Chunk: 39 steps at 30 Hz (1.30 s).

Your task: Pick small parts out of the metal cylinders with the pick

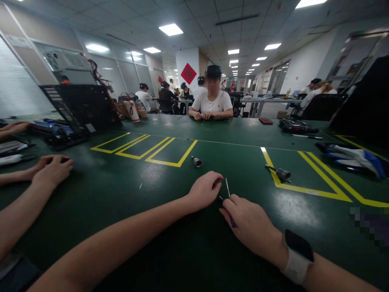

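My left hand (206, 189) is closed, its thumb and fingers curled round something small and dark that is mostly hidden. Just to its right, my right hand (244, 217) is closed on a slim tool with a thin metal shaft (227, 187) pointing up and away. A dark purple bit shows under the right fingers, and a short silver tip sticks out by the fingertips. The two hands nearly meet above the green table (170, 251). Beyond them lies a metal socket piece (197, 161), and a second socket-like piece (282, 174) with a shank lies to the right.
Yellow tape (164, 164) marks boxes on the table. A co-worker's hands (54, 168) are at the left, near a black metal frame (82, 109). Another person (212, 103) sits opposite. Gloves (355, 158) and a black case (298, 125) lie at right.
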Tool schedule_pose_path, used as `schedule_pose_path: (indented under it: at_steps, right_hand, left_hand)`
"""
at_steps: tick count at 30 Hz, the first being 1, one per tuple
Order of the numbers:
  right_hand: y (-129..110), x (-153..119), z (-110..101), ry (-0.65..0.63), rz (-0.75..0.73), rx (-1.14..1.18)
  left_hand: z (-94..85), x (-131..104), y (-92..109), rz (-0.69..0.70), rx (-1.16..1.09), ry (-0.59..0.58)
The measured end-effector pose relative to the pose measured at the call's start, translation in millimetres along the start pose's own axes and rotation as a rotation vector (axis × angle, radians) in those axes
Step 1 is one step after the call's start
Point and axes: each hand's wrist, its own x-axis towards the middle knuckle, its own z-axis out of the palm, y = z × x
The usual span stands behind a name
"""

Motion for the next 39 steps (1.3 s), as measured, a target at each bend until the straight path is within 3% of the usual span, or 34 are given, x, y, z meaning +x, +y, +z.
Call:
schedule_pose_path:
  at_steps: [5,10,14,18,25,31,34,39]
  right_hand:
    - [18.6,-1.6,-9.3,0.068,0.27,0.457]
    - [18.5,-2.0,-23.9,0.097,0.559,1.097]
    - [9.5,-6.0,-32.9,0.116,0.636,1.473]
    - [1.5,-9.7,-40.2,0.09,0.663,1.668]
    - [-1.1,-22.0,-47.3,0.051,0.617,1.681]
    - [3.1,-27.3,-39.8,0.033,0.487,1.408]
    - [6.4,-28.4,-42.9,0.081,0.45,1.174]
    - [28.2,-33.9,-61.3,0.293,0.484,0.928]
  left_hand:
    - [-3.2,-7.1,16.0,-0.048,-0.099,0.108]
    - [-9.0,-22.5,55.2,0.046,-0.32,-0.064]
    - [-7.0,-32.3,69.6,0.003,-0.45,-0.143]
    - [2.3,-38.3,64.7,-0.049,-0.519,-0.121]
    - [6.4,-50.2,64.1,-0.166,-0.775,-0.093]
    - [2.8,-56.0,79.3,-0.306,-1.17,-0.007]
    - [0.4,-56.6,82.8,-0.359,-1.247,0.047]
    - [-13.3,-55.8,81.0,-0.476,-1.34,0.094]
